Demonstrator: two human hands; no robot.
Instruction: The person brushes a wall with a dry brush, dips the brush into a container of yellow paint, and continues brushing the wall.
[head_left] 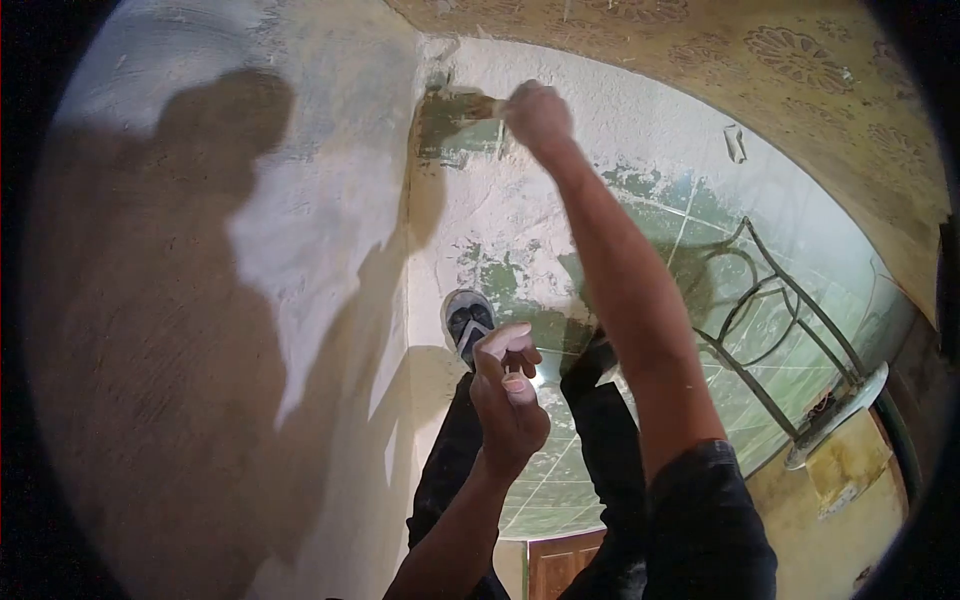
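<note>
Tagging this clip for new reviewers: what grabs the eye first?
The right hand, arm stretched far out, presses a scraper-like tool against the white-coated wall near the corner, where green patches show through. Nearer the camera, the left hand is held up, fingers curled. On the left wall, a large shadow of the person falls across a bright patch.

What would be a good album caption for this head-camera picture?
Right hand works a scraper into the wall corner while the left hand hangs curled above a sandalled foot.
</note>
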